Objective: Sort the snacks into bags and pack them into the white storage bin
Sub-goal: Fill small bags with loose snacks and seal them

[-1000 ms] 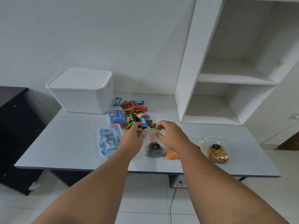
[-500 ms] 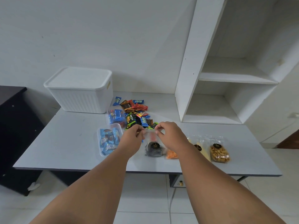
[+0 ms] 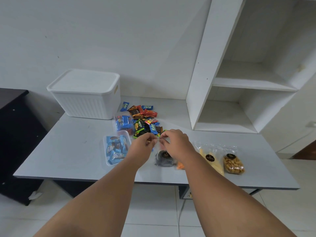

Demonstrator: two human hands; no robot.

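While colourful wrapped candies are lying beside the lidded white plastic bin, the left hand and right hand are pinching a clear plastic bag. It is holding dark snacks.

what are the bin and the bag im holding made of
Bin: looks like moulded white plastic with a matte finish, judging by its ribbed walls and even colour. Bag: thin clear plastic film, slightly glossy; what is inside shows through it.

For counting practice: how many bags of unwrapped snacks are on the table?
4: dark bag, pinched by left hand and right hand; orange bag beside it; yellow bag next; nut bag rightmost. More may be hidden.
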